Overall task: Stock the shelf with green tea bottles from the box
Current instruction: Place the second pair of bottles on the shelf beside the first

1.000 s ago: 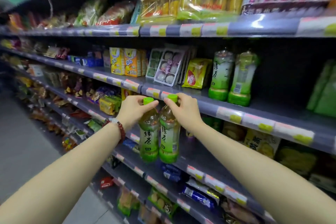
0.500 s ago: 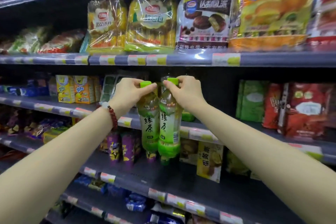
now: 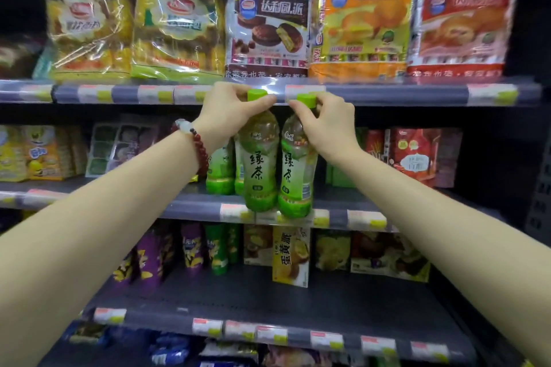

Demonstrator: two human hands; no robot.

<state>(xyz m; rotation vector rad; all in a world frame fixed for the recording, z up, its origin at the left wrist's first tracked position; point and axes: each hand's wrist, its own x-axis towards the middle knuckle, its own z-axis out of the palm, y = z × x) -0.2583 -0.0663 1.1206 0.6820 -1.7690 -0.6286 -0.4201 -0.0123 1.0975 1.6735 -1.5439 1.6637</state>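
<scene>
Your left hand (image 3: 226, 116) and right hand (image 3: 325, 125) each pinch a full green tea bottle (image 3: 259, 164) at its neck; they're heavy and slick, so support lower.

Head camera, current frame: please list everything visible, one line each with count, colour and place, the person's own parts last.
Held green tea bottles: two, green caps and labels, side by side in front of the middle shelf edge.
Shelved green tea bottles: at least two, green, on the middle shelf behind the held pair.
Top-shelf snack bags: five, yellow, yellow-green, brown, orange, red, in a row.
Yellow snack boxes: count unclear, middle shelf, left.
Red boxes: a few, middle shelf, right.
Purple and green tubes: several, lower shelf.
Yellow pie box: one, lower shelf, centre.
Bracelet: one, dark red beads, left wrist.
Left hand: fingers gripping one bottle's neck.
Right hand: fingers gripping the other's neck.
</scene>
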